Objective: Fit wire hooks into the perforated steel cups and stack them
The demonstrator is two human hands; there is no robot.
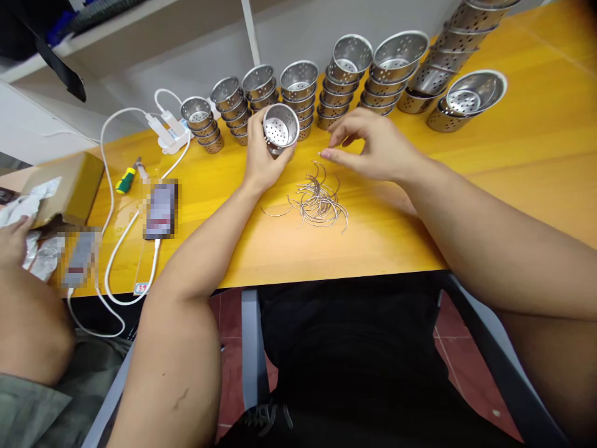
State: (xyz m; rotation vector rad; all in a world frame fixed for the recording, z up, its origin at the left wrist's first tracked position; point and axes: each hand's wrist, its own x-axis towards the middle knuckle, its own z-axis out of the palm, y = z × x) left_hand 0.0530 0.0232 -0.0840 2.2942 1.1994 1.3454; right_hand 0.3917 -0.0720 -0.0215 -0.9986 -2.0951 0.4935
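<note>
My left hand [263,155] is wrapped round a small perforated metal cup [280,126], its open mouth tilted toward me. To the right of that cup, my right hand [361,143] hovers above the table with its thumb and fingers apart and nothing visible between them. A loose pile of thin curved metal wires [321,202] lies on the table just below and between my hands. One wire lies apart at the pile's left.
Several stacks of perforated metal cups [338,87] line the back of the yellow table [373,249]. At left are a power strip [175,140], white cables, a phone [161,210], a green screwdriver [125,180], a cardboard box [74,186] and another person's hand [13,242].
</note>
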